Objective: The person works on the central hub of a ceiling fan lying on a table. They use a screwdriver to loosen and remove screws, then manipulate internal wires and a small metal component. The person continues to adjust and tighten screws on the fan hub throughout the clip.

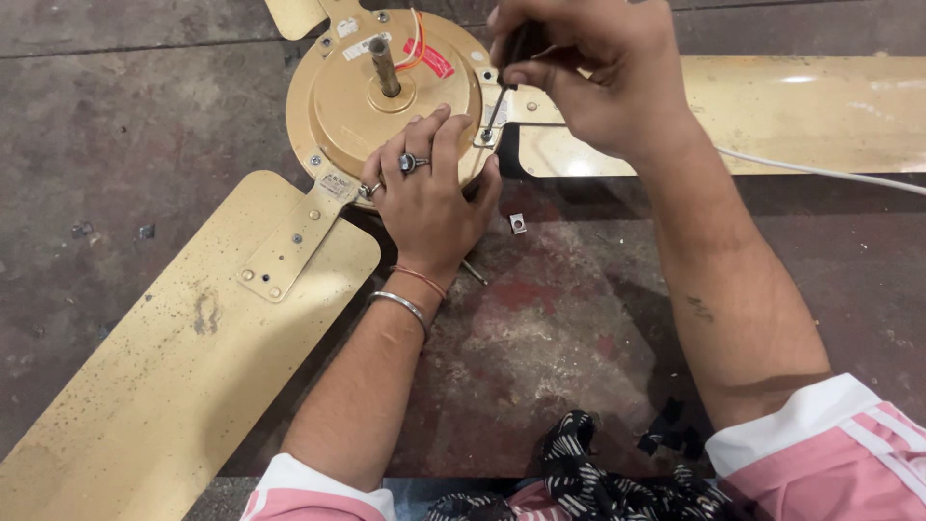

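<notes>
A gold ceiling fan lies on a stained floor, its round motor housing [386, 92] facing up with a short shaft [383, 66] in the middle. My left hand [429, 188] rests flat on the housing's near rim, fingers spread, rings on two fingers. My right hand [584, 72] grips a screwdriver [502, 92] whose tip meets a screw [487, 136] on the bracket of the right blade [772, 111]. Another blade [183, 357] runs toward the lower left.
A small square metal nut [518, 224] lies on the floor by my left hand. A white cable [820, 172] crosses the right blade. A dark patterned cloth [598, 482] sits at the bottom edge. Red wires [417, 48] sit on the housing.
</notes>
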